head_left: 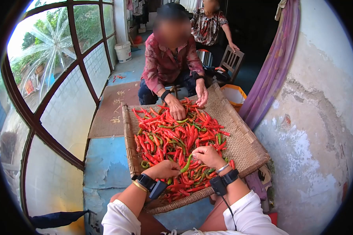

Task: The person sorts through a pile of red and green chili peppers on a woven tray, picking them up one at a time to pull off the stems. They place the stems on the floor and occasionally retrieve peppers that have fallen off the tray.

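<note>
A green chili pepper is held up at a slant between my two hands, above a heap of mostly red chili peppers. My left hand is closed at its lower end. My right hand pinches the upper end, where the stem would be; the fingertips cover it. Under the heap lies a wide woven tray with a raised rim. Across from me, a co-worker's hand reaches into the peppers, and that person's other hand hovers over the far side.
A wooden-framed window with one cracked pane runs along the left. A plastered wall and purple curtain stand at right. Behind are a yellow-rimmed container, a wooden chair, a white bucket and a second person.
</note>
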The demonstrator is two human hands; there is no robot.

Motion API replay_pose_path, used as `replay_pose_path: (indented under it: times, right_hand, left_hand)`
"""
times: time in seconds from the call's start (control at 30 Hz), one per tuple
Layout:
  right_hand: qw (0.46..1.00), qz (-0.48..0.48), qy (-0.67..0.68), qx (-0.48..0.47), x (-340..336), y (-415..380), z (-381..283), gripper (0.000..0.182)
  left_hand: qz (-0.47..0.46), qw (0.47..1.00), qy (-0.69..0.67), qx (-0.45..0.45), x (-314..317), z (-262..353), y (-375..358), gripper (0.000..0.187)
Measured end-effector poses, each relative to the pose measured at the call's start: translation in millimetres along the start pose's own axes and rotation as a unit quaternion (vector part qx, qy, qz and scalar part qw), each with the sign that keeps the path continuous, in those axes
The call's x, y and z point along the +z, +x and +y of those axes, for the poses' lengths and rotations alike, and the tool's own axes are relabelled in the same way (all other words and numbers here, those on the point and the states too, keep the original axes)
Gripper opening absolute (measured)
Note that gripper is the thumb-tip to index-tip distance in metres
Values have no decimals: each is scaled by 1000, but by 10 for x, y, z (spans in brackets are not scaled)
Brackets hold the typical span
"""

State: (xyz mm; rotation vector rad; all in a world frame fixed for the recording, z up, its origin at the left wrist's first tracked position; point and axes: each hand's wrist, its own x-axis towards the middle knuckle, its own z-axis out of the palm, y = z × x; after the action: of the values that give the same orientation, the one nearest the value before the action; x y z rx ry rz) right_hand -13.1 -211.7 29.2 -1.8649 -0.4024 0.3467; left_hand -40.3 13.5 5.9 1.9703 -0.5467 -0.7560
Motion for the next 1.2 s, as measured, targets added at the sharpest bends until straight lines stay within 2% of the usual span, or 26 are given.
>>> replay_pose_path:
  times: [0.1,0.17,0.2,0.27,0.3,0.37,0.4,0.5,0.57,0.67,0.77,0.8,0.83,0.9,0.97,1.0,1.03,1.1,1.13,1.2]
  right_hand:
    - [999,6,46,15,18,-1,4,20]
    - [977,7,208,50,40,-11,-2,29]
    - [977,7,208,50,65,-11,5,29]
    - [936,-3,346,70,134,-5,21,33]
    - [936,-2,346,69,162,-7,25,33]
    - [946,-77,298,99,219,-7,28,27]
    - [961,-116,233,98,245,-7,9,21]
    - [954,-169,218,114,304,-10,56,17]
    - [955,-165,217,118,304,-5,62,16]
    - [959,-64,246,129,262,2,24,17]
    - [958,-42,241,151,166,21,88,19]
    - [968,-58,184,160,153,21,85,22]
    - [969,-57,183,157,159,24,103,22]
    - [982,-140,24,126,180,16,159,23]
    - [978,-159,-49,124,227,6,161,24]
    - [974,-145,-160,75,254,12,179,26]
    - [967,-162,-195,36,250,6,180,29]
    - [967,-196,-130,99,288,-16,87,29]
    - [967,-206,-121,95,302,-26,97,30]
    - [961,-233,-123,81,292,-30,8,29]
  left_hand:
    - [-6,999,9,-39,-22,91,-26,19]
    - [12,999,12,-36,-23,113,-31,18]
    - [12,999,12,-36,-18,105,-29,18]
    - [46,998,-37,-12,-9,103,-28,17]
    - [46,998,-36,-12,-15,132,-38,17]
    - [45,996,-66,-43,-24,210,-76,17]
    - [45,996,-66,-44,-18,188,-65,17]
    - [36,998,-59,-11,-6,126,-50,17]
    - [31,998,-57,-24,5,151,-51,19]
    - [45,997,-36,-55,7,172,-53,20]
    - [73,997,-22,-13,54,63,-33,17]
    - [74,997,-21,-11,64,40,-29,17]
    - [87,996,-28,-5,71,23,-23,17]
    - [104,994,-32,10,86,30,-26,17]
    - [137,990,18,11,56,108,-65,18]
    - [126,992,-6,-16,45,159,-86,21]
    - [126,992,-2,-12,54,155,-81,21]
    - [129,992,-12,7,61,130,-73,29]
    - [118,993,-23,11,64,131,-92,36]
    - [92,996,6,1,61,124,-98,36]
